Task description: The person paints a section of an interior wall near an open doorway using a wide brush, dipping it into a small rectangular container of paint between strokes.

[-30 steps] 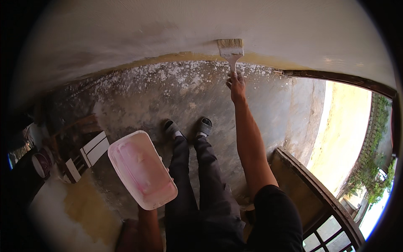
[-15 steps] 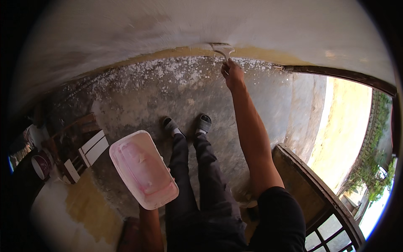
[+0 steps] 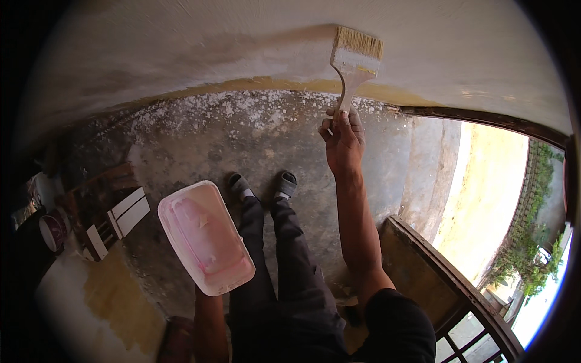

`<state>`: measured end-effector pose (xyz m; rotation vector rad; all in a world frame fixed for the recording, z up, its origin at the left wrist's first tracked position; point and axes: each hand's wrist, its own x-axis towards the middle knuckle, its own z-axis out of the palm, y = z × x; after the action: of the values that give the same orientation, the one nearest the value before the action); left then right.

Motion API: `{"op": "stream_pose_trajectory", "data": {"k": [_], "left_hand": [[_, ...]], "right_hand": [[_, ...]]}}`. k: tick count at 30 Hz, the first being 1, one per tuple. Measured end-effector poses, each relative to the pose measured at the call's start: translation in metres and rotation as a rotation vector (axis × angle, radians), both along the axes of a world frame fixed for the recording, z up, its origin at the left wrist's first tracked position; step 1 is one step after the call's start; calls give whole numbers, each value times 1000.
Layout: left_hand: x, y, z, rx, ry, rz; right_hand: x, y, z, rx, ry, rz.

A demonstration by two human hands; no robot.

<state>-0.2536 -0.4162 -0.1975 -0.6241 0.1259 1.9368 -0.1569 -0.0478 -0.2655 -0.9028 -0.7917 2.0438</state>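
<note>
Straw-coloured bristles [image 3: 358,41] tip a white-smeared paintbrush [image 3: 356,63], with a pale pink tub [image 3: 225,248], a white-speckled grey floor [image 3: 200,148] and an off-white wall [image 3: 242,30] edged in ochre.

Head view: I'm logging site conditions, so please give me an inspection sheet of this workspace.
Surface: pale wall, yellowish strip along its foot; floor speckled white there.
Job's things: paintbrush, bristles pointing up the picture; pale tray, pink inside.
Clutter: white slatted piece at left.
Hands: right hand grips the paintbrush handle; left forearm leads behind the tray, which hides that hand's grip.
Cables: nothing seen.
Surroundings: sunlit ground and greenery at right; paned door at lower right.
</note>
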Motion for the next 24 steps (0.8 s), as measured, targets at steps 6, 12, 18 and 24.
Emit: {"op": "stream_pose_trajectory", "data": {"k": [6, 12, 18, 24], "left_hand": [[14, -7, -3, -57, 46, 35], [29, -21, -13, -118, 54, 99], [48, -31, -21, -95, 46, 193], [51, -47, -16, -121, 7, 212]], "right_hand": [[-37, 14, -139, -40, -288, 118], [-32, 6, -200, -168, -496, 238], [-32, 26, -223, -392, -579, 292], [-29, 44, -231, -496, -476, 311]]}}
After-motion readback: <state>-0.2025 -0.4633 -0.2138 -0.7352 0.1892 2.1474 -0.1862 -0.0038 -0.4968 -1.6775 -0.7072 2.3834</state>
